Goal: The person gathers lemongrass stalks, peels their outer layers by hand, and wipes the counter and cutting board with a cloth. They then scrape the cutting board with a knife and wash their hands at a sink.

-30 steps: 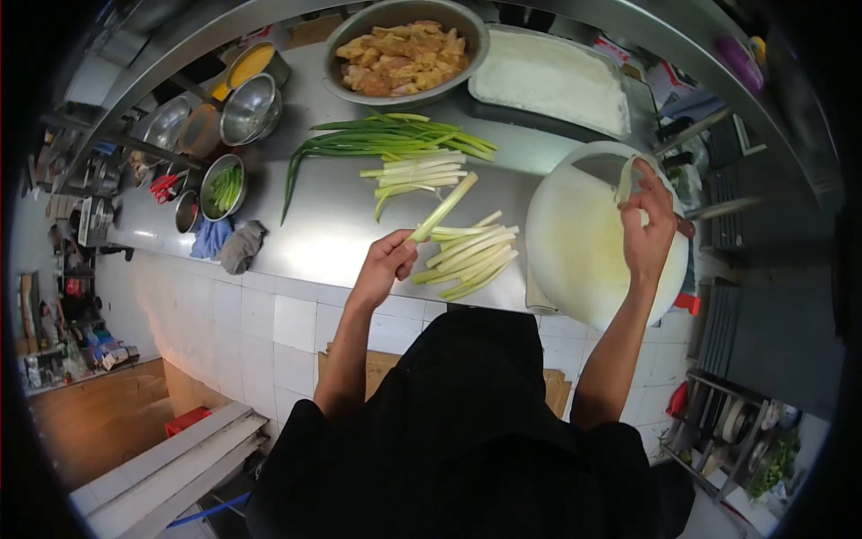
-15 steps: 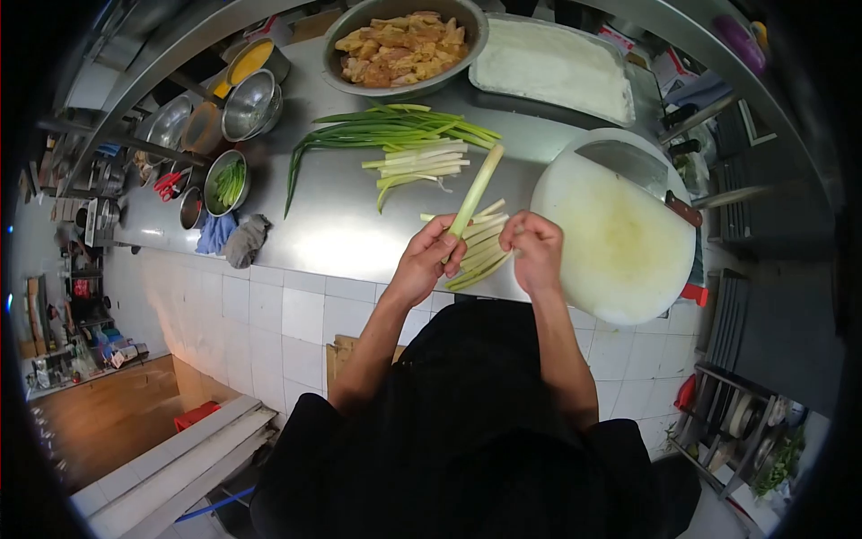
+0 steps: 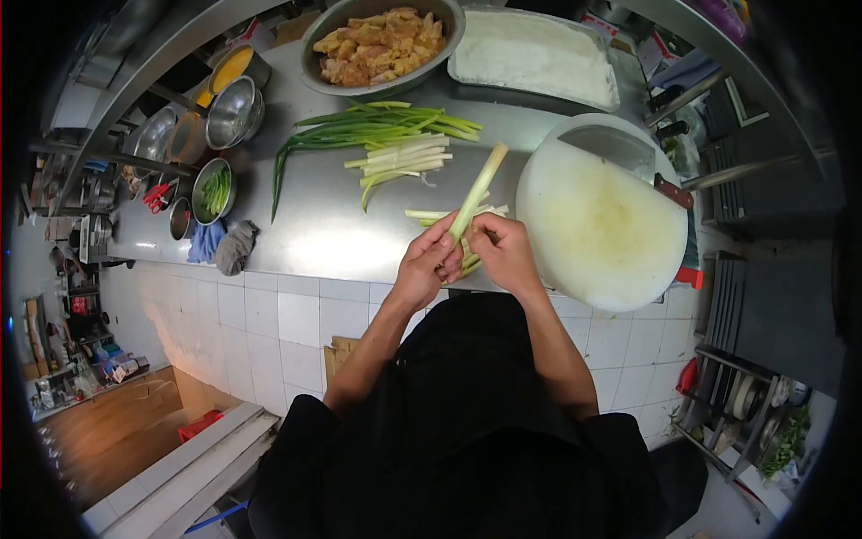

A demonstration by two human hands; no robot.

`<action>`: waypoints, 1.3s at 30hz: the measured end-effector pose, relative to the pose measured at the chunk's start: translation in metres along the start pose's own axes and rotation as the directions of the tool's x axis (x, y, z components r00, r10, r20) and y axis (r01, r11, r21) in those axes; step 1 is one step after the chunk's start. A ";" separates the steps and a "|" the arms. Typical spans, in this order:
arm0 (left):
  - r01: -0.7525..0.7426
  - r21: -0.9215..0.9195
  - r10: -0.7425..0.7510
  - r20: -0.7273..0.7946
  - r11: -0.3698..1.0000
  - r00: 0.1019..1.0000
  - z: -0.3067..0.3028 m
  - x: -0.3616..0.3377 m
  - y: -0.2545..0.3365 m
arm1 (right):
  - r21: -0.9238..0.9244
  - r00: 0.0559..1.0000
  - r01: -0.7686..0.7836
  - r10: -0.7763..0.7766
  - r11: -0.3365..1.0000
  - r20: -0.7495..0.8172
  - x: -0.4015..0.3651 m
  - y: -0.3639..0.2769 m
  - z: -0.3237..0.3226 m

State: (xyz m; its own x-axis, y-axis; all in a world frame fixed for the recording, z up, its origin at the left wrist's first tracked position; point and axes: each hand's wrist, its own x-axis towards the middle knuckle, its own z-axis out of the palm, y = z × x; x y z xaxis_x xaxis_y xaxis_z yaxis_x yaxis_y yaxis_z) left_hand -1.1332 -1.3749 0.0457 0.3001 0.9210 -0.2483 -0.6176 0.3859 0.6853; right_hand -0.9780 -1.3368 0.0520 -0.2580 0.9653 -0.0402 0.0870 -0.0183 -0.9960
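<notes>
My left hand (image 3: 426, 266) is closed around one thick, pale green scallion stalk (image 3: 479, 187), which slants up and to the right. Against the lower part of that stalk, my right hand (image 3: 506, 255) is closed in a pinch; whatever lies between its fingertips is hidden. Beneath both hands lie several loose scallion stalks (image 3: 426, 215), partly covered by them. Farther back on the table is a bundle of cut white scallion stalks (image 3: 409, 160), and just behind it lie long green scallion leaves (image 3: 359, 128).
A round cutting board (image 3: 611, 225) with a cleaver (image 3: 620, 148) on it is at the right. Behind stand a bowl of raw meat pieces (image 3: 382, 47) and a tray of white powder (image 3: 534, 58). Metal bowls (image 3: 235, 112) and cloths (image 3: 235, 248) lie left.
My right hand has moved left, from beside the stalk to its lower part. My left hand still holds the stalk. The whole view has shifted slightly.
</notes>
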 end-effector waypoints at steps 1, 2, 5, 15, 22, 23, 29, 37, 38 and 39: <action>-0.002 -0.050 0.004 0.043 0.999 0.999 -0.001 0.000 -0.001 | -0.001 1.000 0.015 -0.015 1.000 0.003 0.000 0.001 0.000; -0.002 -0.101 0.010 0.087 0.995 0.996 -0.001 0.000 -0.001 | -0.002 1.000 0.017 -0.017 1.000 0.002 0.000 0.001 -0.001; -0.099 0.555 0.187 -0.103 0.826 0.977 0.019 0.005 0.004 | -0.196 0.990 0.119 -0.132 0.973 -0.053 0.000 -0.009 -0.006; -0.014 0.617 0.199 -0.232 0.787 0.952 -0.005 0.008 0.005 | -0.210 0.906 0.116 -0.190 0.971 -0.379 0.007 -0.008 -0.056; 0.076 0.313 -0.002 -0.231 0.947 0.973 -0.013 0.009 0.003 | 0.336 0.833 0.335 -0.110 0.880 -0.542 0.014 -0.015 -0.093; 0.093 0.255 -0.029 -0.244 0.962 0.969 -0.016 0.010 0.001 | 0.337 0.834 0.334 -0.109 0.880 -0.541 0.014 -0.020 -0.099; -0.017 0.045 0.027 -0.242 0.999 0.970 -0.030 0.004 0.015 | 0.486 0.832 0.385 -0.066 0.784 -0.551 0.009 -0.032 -0.115; -0.081 0.179 0.110 -0.154 0.981 0.982 -0.006 0.008 0.007 | 0.162 0.980 -0.196 0.199 0.967 -0.003 0.007 -0.005 -0.012; -0.113 0.291 0.166 -0.165 0.950 0.972 -0.002 0.006 0.005 | 0.095 0.997 -0.060 0.065 0.994 -0.047 0.009 0.000 0.000; -0.112 0.291 0.165 -0.162 0.950 0.973 0.000 0.004 0.004 | 0.021 0.994 0.076 -0.074 0.997 -0.082 0.011 0.002 0.007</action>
State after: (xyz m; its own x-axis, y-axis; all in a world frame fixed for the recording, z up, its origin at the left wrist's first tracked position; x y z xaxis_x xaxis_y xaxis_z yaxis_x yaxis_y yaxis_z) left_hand -1.1348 -1.3695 0.0473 0.0723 0.9681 -0.2400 -0.4093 0.2482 0.8780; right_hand -0.9869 -1.3281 0.0490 -0.1844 0.9821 0.0398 0.0467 0.0492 -0.9977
